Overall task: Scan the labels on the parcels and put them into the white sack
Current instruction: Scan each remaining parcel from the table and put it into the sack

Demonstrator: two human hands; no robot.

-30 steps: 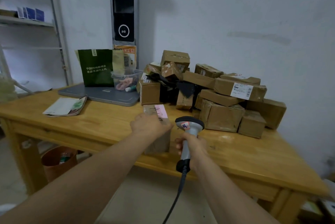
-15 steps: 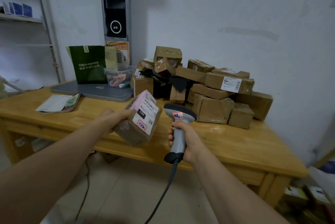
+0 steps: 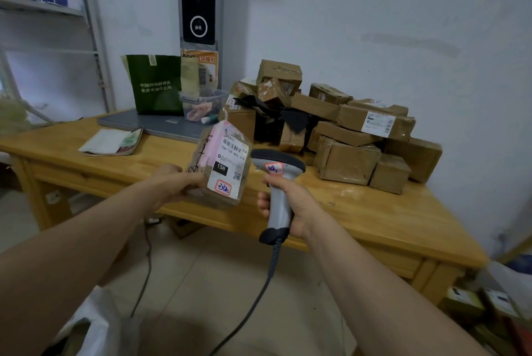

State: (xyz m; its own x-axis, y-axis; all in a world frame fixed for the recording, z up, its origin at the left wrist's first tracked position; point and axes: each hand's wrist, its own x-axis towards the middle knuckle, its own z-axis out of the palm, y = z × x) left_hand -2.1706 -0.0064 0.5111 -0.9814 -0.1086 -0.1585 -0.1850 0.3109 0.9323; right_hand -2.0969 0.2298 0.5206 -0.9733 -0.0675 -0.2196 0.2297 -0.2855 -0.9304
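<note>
My left hand grips a small brown parcel in the air in front of the table edge, its white label with barcode and a pink sheet facing me. My right hand holds a grey barcode scanner by its handle, its dark head right beside the parcel's label. A pile of brown cardboard parcels sits on the wooden table behind. The white sack lies on the floor at the lower left, partly cut off by the frame.
A green paper bag, a clear plastic box and a grey flat scale stand at the table's back left, with a booklet in front. A tall terminal rises on the wall. Boxes lie on the floor right.
My left hand lifted the parcel off the table and turned its label toward me. The scanner in my right hand came up beside the label.
</note>
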